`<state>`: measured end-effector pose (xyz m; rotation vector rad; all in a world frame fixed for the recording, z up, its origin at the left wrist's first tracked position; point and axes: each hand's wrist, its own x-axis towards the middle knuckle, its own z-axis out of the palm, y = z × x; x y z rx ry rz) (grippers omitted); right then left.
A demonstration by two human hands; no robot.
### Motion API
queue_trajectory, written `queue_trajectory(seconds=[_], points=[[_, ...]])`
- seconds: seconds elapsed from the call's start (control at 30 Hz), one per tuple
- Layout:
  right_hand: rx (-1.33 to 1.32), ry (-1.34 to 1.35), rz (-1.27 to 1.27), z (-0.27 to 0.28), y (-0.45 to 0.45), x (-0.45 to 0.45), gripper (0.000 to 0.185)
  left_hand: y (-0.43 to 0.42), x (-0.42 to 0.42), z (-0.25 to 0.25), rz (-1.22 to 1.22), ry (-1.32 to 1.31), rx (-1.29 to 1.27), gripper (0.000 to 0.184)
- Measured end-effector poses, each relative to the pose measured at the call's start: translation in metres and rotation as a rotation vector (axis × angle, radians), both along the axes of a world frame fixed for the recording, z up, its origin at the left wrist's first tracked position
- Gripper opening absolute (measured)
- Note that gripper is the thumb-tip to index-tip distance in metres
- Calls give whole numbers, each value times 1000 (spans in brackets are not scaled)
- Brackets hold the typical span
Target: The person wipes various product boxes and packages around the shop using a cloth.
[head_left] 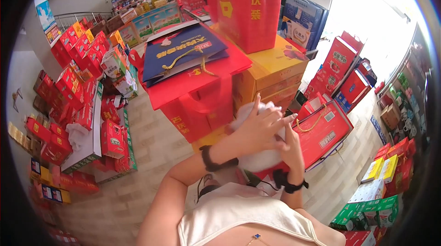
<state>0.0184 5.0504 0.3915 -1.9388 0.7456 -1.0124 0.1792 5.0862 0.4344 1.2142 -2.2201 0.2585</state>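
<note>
A white, bunched bundle (pixel 259 159), which looks like thin plastic, is in front of my chest between my hands. My left hand (pixel 258 128) lies over its top, index finger pointing up and the other fingers bent toward my right hand. From the other side my right hand (pixel 290 147) closes on the bundle, its fingertips meeting those of my left. The palms and part of the bundle are hidden. Just beyond stands a red gift bag (pixel 195 110) with a dark blue paper bag (pixel 183 50) lying on top. A red carton with a gold cord (pixel 321 131) leans at the right.
Yellow cartons (pixel 271 69) are stacked ahead, with a tall red box (pixel 250 9) on them. Red boxes (pixel 82 89) crowd the shelves at left. Green cartons (pixel 367 214) sit on the floor at lower right. The tiled floor (pixel 151 168) shows between the displays.
</note>
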Motion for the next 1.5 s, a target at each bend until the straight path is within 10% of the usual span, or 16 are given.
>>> queue_trajectory(seconds=[0.27,0.53,0.6,0.77,1.17,1.5], points=[[-208,468,118,52,56,-70,44,13,-10,29,-328,-254,693,44],[-298,146,-719,51,101,-101,47,7,-82,38,-533,-4,-836,24],[-719,197,-968,40,95,-106,49,-12,-102,23,-629,82,-777,25],[-298,383,-1068,-24,55,-134,54,-69,-155,-55,-568,146,440,49],[123,-569,-785,-138,12,-149,51,-68,-203,-87,-370,-58,226,46],[267,-416,-1014,-250,20,-131,47,-25,-228,-115,-250,-592,-91,23]])
